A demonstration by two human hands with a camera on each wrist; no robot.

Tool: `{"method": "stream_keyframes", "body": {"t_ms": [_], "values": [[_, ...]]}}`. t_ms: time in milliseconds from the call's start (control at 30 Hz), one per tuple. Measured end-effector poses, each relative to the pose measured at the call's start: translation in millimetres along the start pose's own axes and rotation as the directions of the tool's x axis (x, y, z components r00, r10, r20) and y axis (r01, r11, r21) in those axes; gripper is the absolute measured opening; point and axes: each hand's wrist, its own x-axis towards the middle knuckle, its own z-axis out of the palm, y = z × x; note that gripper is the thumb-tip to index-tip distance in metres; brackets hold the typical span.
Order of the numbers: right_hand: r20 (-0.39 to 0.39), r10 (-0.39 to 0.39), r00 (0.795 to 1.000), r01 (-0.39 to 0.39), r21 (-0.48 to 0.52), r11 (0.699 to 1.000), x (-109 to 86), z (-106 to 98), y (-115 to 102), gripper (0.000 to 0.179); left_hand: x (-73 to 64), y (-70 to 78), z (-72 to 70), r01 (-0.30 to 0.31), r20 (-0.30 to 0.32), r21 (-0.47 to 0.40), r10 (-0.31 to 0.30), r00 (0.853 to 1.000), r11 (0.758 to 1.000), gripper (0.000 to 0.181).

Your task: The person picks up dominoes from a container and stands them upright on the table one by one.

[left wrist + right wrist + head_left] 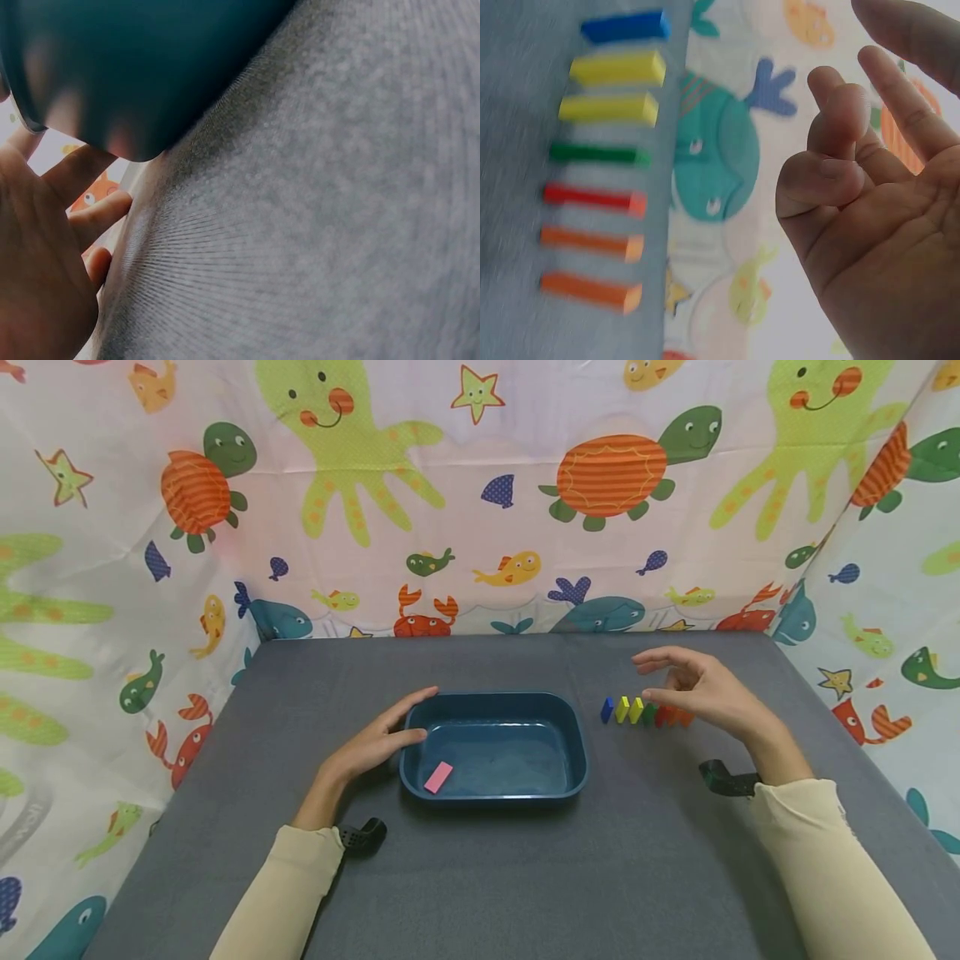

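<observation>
A dark blue tray stands on the table, and a small pink block lies flat in its near left corner. My left hand holds the tray's left end, thumb over the rim and other fingers along the outside; the left wrist view shows this hand below the tray wall. Above the row of small blocks, my right hand hovers with loosely bent fingers and nothing in them. The row has a blue block, two yellow blocks, a green one, a red one and two orange ones.
Grey cloth covers the table. A sea-animal curtain closes off the back and both sides. Black wrist cameras sit at the left wrist and right wrist. The block row stands right of the tray.
</observation>
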Motion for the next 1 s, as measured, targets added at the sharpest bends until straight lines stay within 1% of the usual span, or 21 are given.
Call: {"method": "stream_keyframes", "body": {"t_ms": [167,367,633,833,1000], "values": [[0.066,-0.062,0.996,0.060,0.028,0.998,14.0,15.8,-19.1,0.044,0.5,-0.7,-0.4,-0.001,-0.002,0.002,0.001,1.000,1.000,0.066],[0.142,-0.155,0.978,0.152,0.038,0.988,29.4,35.1,-36.1,0.044,0.3,-1.3,-0.6,-0.010,-0.005,0.012,0.010,1.000,1.000,0.067],[0.235,-0.196,0.952,0.188,0.056,0.981,48.2,68.7,-52.8,0.041,0.5,-3.4,-1.0,-0.011,-0.027,0.018,0.011,1.000,1.000,0.068],[0.310,-0.229,0.923,0.222,0.058,0.973,58.7,96.5,-63.0,0.041,-0.4,-4.2,-0.7,0.011,-0.036,0.022,-0.010,0.999,1.000,0.064],[0.338,-0.247,0.908,0.241,0.060,0.969,64.1,111.4,-72.1,0.041,-0.6,-2.3,-0.7,0.018,-0.036,0.022,-0.018,0.999,1.000,0.062]]}}
